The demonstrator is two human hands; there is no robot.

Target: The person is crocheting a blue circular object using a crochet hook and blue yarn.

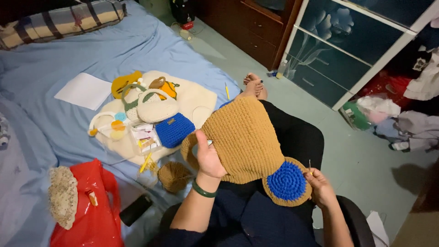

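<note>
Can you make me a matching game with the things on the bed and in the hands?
Things:
1. left hand
2. right hand
3. red plastic bag
4. white sheet of paper

Places:
A. on the blue bedsheet, near the striped pillow
B. pinching a needle
C. at the bed's near corner
D. gripping the tan crocheted bag

Pairs: 1-D, 2-B, 3-C, 4-A

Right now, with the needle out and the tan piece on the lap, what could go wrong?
1. The right hand pinches a thin needle close to the blue round patch; a slip could prick a finger.
2. The left hand grips only one edge of the tan crochet piece, which drapes over the lap and might slide off.
3. The tan yarn ball lies near the bed edge and could roll off.
</note>
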